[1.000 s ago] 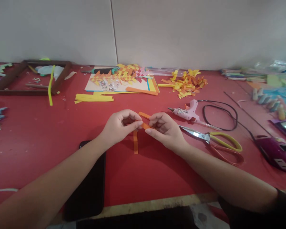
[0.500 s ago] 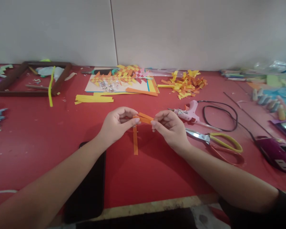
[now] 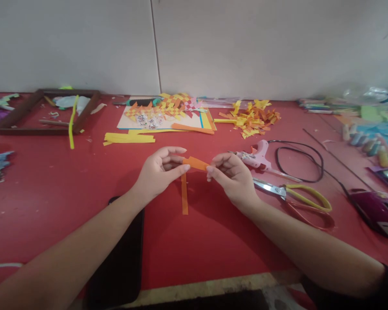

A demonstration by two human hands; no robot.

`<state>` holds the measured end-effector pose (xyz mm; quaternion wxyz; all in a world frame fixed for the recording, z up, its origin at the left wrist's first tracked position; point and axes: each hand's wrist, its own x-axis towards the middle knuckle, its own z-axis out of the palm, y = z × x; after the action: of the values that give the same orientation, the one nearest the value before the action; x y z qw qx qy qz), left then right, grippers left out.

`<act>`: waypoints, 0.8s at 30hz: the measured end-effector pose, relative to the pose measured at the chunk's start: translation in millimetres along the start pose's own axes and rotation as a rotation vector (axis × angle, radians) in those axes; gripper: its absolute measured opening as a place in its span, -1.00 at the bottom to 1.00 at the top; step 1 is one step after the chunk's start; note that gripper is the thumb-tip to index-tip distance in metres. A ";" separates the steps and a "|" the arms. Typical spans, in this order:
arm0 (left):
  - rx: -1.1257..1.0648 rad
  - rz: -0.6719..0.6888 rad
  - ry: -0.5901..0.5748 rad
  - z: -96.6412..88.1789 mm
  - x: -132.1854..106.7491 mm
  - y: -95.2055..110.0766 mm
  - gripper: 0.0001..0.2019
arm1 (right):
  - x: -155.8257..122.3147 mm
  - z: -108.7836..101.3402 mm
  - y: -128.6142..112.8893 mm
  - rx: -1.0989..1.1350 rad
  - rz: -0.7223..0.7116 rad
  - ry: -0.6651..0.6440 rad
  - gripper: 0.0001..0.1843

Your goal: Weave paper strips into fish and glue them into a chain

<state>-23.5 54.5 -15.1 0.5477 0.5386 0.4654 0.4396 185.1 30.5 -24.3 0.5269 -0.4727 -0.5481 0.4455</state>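
Note:
Between my two hands, above the red table [image 3: 168, 249], is an orange paper strip [image 3: 198, 163], folded over on itself. My left hand [image 3: 161, 170] pinches its left end between thumb and fingers. The right end sits in the pinch of my right hand [image 3: 233, 174]. A second length of orange paper [image 3: 185, 196] hangs down below my left fingertips; whether it joins the folded strip there is hidden. Just right of my right hand lie scissors [image 3: 278, 189] with one yellow and one red handle, and a pink glue gun [image 3: 258, 155].
Yellow strips [image 3: 129, 137] and a heap of orange and yellow paper pieces [image 3: 255, 116] lie farther back. A dark wooden frame [image 3: 29, 130] is at the far left. A black phone [image 3: 119, 258] lies under my left forearm. Purple power strip [image 3: 375, 211] at right.
The two layers of the orange strip, spread apart before, now lie flat together between my fingers. My left index finger has lifted slightly. The whole view has shifted a little downward.

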 end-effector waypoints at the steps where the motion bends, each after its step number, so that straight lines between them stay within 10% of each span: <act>1: -0.004 -0.004 -0.001 -0.4 0.0 -0.1 -0.56 | 0.0 0.0 0.4 0.006 -0.001 0.002 -0.67; 24: -0.065 -0.034 -0.010 -0.2 -1.5 2.0 -0.63 | -3.0 1.4 -0.4 -0.016 -0.056 -0.008 -0.75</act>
<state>-23.9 53.1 -13.1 0.5749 0.5146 0.4572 0.4424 183.7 27.5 -24.5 0.5331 -0.4598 -0.5667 0.4281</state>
